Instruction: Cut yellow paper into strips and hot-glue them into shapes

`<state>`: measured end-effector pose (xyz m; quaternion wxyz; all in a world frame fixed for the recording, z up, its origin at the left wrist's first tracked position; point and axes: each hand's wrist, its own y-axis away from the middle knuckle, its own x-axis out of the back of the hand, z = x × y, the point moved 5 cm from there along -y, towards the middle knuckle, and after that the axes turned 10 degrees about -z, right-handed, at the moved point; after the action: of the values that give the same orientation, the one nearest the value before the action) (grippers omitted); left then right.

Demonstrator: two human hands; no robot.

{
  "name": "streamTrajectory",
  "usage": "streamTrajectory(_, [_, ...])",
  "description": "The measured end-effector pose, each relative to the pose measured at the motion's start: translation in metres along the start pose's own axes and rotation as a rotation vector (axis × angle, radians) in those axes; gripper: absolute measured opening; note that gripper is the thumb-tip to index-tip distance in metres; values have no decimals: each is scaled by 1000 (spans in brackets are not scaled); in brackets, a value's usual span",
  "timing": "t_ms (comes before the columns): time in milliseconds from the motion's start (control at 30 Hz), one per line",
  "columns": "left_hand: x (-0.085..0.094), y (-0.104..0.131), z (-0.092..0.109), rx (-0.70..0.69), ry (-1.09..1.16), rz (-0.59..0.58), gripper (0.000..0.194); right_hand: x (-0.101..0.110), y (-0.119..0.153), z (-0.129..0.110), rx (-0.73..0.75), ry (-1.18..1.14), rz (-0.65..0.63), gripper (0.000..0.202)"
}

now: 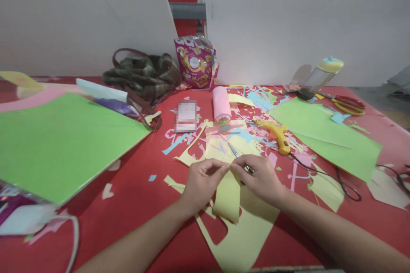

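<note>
A curled strip of yellow paper (228, 196) hangs between my hands, its top edge pinched by both. My left hand (202, 183) is closed on it with thumb and forefinger. Close against it, my right hand (258, 177) grips the same edge. Small scissors (233, 149) show at my right fingers, the blades pointing away and part of the handle hidden; whether the hand also holds them I cannot tell. Below lies a larger cut-out yellow sheet (253, 230). Just beyond my hands a pink paper-covered cylinder (221, 104) lies with a green end piece toward me.
Paper scraps litter the red table (128, 213). A yellow glue gun (277, 134) with a black cord lies right of centre, beside green card (333, 136). Larger scissors (347, 104) and a bottle (322, 74) are behind. Left are a green board (70, 145), snack bag (196, 63) and plaid bag (144, 72).
</note>
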<state>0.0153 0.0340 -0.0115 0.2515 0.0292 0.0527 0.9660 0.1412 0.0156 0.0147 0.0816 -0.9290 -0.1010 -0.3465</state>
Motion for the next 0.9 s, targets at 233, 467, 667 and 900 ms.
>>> streamTrajectory(233, [3, -2, 0, 19, 32, 26, 12, -1, -2, 6, -13, -2, -20, 16])
streamTrajectory(467, [2, -3, -1, 74, 129, 8, 13, 0, -1, 11, -83, -77, 3, 16])
streamTrajectory(667, [-3, -6, -10, 136, 340, -85, 21, 2, -1, 12, -76, -111, 26, 15])
streamTrajectory(900, [-2, -6, -4, 94, 180, -79, 20, 1, -1, 8, -25, -7, 33, 17])
